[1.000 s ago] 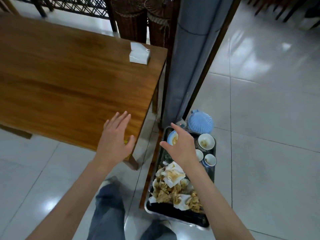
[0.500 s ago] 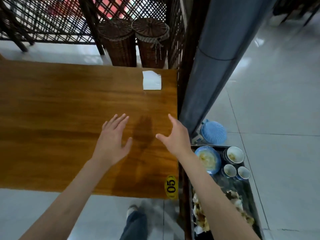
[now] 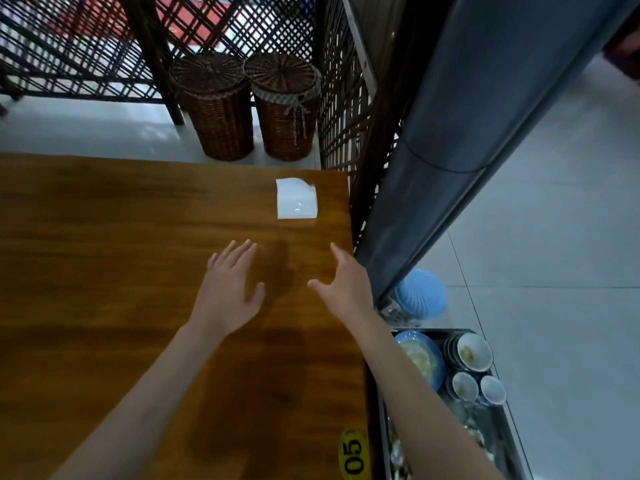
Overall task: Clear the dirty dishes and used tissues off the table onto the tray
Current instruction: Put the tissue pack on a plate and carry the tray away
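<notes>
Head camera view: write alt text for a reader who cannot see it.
Two open, empty hands, left hand and right hand, hover over a wooden table bearing only a white tissue pack. Right of the table, a tray on the floor holds dirty bowls.

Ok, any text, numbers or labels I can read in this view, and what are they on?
"05": black digits on a yellow oval sticker at the near right edge of the wooden table.
White tissue pack on the table: no print readable.
Dishes in the tray: no readable markings.
</notes>
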